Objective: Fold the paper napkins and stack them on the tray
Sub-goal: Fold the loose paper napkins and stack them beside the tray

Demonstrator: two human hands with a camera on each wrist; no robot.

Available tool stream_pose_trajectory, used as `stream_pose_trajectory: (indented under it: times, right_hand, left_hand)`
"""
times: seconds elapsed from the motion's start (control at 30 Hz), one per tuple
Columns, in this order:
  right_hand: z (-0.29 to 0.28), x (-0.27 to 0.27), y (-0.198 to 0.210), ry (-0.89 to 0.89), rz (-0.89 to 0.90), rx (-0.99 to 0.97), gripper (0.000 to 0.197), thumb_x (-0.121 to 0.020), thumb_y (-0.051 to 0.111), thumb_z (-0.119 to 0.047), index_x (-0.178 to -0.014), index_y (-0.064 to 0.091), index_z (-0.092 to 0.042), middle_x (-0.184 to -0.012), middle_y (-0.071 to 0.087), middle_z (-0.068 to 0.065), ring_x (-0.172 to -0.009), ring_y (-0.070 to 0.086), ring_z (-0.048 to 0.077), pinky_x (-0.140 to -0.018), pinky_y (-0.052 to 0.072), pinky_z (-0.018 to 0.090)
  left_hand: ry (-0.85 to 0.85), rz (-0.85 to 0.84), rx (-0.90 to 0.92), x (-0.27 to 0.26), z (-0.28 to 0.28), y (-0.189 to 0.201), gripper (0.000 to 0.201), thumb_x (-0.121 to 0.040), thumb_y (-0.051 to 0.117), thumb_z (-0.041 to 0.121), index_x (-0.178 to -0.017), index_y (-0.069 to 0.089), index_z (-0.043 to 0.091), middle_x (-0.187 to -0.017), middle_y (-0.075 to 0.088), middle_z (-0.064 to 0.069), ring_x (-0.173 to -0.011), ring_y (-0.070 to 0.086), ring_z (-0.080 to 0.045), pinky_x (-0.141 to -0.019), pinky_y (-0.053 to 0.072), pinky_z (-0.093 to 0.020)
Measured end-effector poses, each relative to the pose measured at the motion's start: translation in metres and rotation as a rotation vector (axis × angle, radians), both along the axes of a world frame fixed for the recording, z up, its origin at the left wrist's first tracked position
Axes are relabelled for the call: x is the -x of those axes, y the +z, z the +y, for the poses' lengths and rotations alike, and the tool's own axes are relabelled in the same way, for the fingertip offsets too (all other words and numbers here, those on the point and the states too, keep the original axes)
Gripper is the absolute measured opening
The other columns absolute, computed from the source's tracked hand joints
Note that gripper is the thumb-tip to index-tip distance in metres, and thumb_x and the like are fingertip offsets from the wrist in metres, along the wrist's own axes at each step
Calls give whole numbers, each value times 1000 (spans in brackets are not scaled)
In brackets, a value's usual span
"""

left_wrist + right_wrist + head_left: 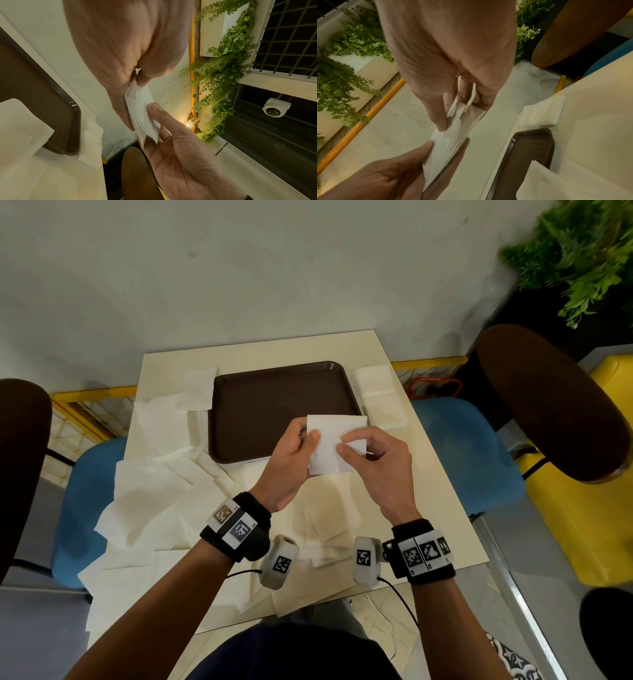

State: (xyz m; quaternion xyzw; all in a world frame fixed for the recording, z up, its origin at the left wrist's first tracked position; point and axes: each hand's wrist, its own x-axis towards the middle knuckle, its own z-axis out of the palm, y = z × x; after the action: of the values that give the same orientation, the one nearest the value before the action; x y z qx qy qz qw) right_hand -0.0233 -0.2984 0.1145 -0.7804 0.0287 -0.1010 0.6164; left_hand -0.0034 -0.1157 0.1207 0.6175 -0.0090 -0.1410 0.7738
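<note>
Head view: both hands hold one folded napkin (pixel 334 441) in the air over the tray's (pixel 274 392) near edge, just above the table (pixel 428 474). Left hand (pixel 291 463) pinches its left side, thumb on top; right hand (pixel 380 467) pinches the lower right corner. Tray lies straight ahead, beyond the fingers, bare. Napkin reads roughly square, so no long axis to speak of. Both hands about equally near; likely a short forward set-down.

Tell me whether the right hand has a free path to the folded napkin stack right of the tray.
Probably yes: nothing stands between the right hand and the stack, but it pinches a napkin with the left hand.
</note>
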Motion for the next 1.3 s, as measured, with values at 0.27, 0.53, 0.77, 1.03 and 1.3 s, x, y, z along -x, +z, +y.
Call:
stream_pose_trajectory:
  times: [0.27,0.53,0.77,1.03,1.3]
  right_hand:
    - [-5,-1,-2,-1,19,-2,14,-92,87,-20,-99,80,-29,-102,79,-12,-87,72,12,-74,56,30]
    - [-9,-3,-2,29,40,15,14,-91,87,-19,-99,79,-28,-103,79,-11,-94,75,17,-81,64,49]
    - [-10,-6,-5,39,38,64,17,-91,88,-20,-100,78,-29,-101,77,-14,-92,74,14,-75,62,40]
    - [-18,-21,-2,-207,105,-97,39,-93,86,-28,-120,58,-21,-106,62,-18,-89,68,-8,-70,57,16]
    - [-54,-44,-12,-74,117,-24,20,-99,78,-16,-117,72,-23,-103,75,-16,-99,74,7,-81,64,29]
  left_hand:
    - [-124,88,88,0,-1,6,34,-114,47,26,-148,47,17,-148,60,-9,-130,66,-34,-93,60,-65]
    - [-135,56,39,-6,1,5,36,-111,53,23,-145,47,13,-144,63,-9,-128,67,-32,-96,61,-57]
    - [-91,25,-27,-11,-2,-1,30,-112,53,20,-141,51,12,-140,65,-10,-124,69,-32,-91,63,-56]
    - [-127,-48,-183,-25,-12,-8,24,-112,54,23,-136,56,20,-132,69,-3,-122,69,-25,-91,63,-59]
    - [-90,-158,-302,-54,-38,-13,25,-102,73,21,-126,65,19,-119,75,2,-111,72,-18,-89,63,-43]
